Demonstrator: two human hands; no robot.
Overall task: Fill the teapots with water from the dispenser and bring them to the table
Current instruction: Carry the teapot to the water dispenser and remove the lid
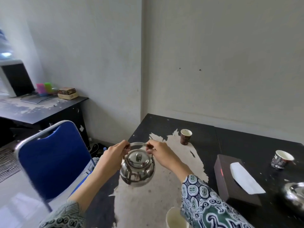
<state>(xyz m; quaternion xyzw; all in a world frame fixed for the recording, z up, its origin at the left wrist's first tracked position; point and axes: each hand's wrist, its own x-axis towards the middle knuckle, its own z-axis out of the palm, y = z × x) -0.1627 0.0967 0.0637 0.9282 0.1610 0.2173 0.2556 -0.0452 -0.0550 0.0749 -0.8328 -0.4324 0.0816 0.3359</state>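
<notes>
A shiny steel teapot with its lid on hangs above the left part of the worn black table. My left hand grips the left end of its arched handle. The right end of the handle is pinched by my right hand. Whether the pot's base touches the table I cannot tell. A second steel teapot stands at the table's right edge, partly cut off by the frame and blurred.
A blue chair stands left of the table. On the table are a dark tissue box, two paper cups and a cream cup at the bottom. A desk with a laptop is at far left.
</notes>
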